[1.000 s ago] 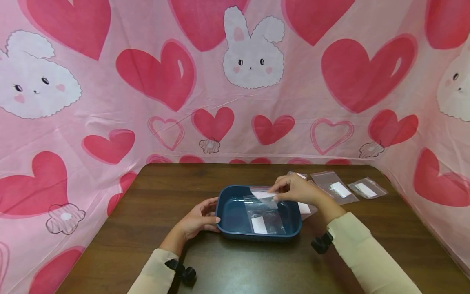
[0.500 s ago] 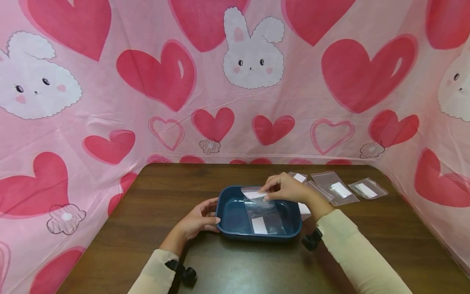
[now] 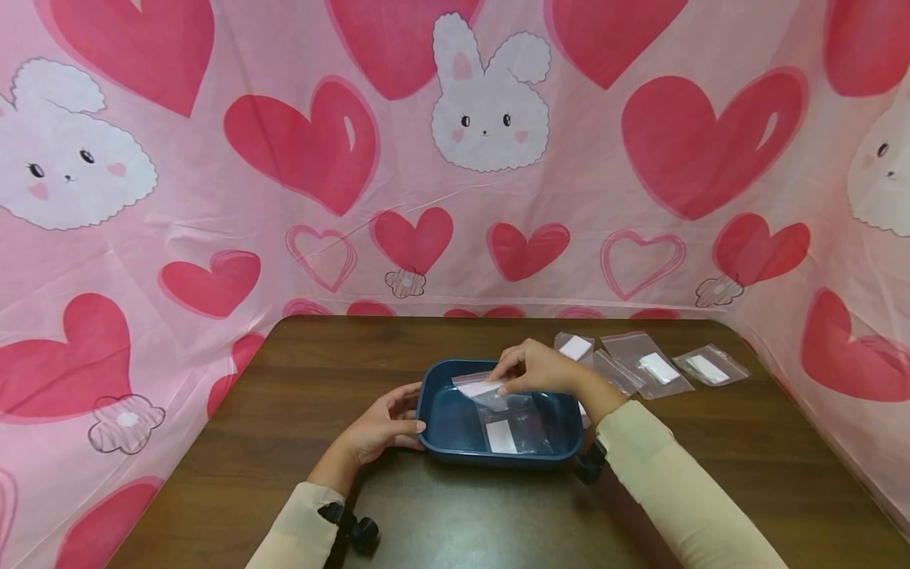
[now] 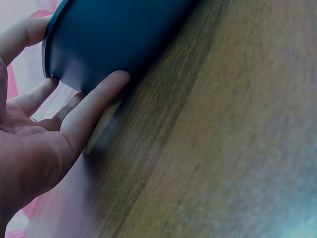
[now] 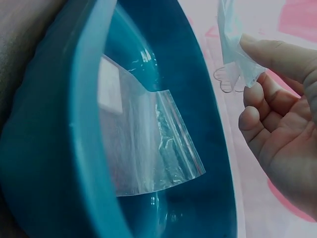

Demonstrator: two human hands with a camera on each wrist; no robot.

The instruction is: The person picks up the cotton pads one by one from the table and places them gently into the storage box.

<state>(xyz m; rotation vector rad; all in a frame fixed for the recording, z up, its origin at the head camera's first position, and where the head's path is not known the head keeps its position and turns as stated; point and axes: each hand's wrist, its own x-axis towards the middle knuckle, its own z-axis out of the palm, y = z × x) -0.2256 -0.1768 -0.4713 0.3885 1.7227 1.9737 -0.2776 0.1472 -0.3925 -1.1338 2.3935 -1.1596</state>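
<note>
A dark blue rectangular tub (image 3: 455, 454) stands on the table in the head view. At its left end my left hand (image 3: 384, 427) holds it, thumb at the near corner and the other fingers along the outer wall (image 4: 104, 44). Over the tub, my right hand (image 3: 540, 369) pinches a small clear zip bag (image 3: 471, 386) with a white label between thumb and fingertips. Beneath it, another clear zip bag (image 3: 529, 431) with a white label lies in the tub; the right wrist view shows its crinkled plastic (image 5: 148, 144) close up.
More labelled zip bags lie right of the tub: one behind the right hand (image 3: 574, 346), a larger one (image 3: 657, 371) and one at the far right (image 3: 711, 366). A pink cloth (image 3: 483, 197) with hearts and rabbits hangs behind the wooden table (image 3: 341, 348).
My right hand has moved left over the tub with the zip bag, which now hangs lower and farther left. The left hand and the tub have stayed in place.
</note>
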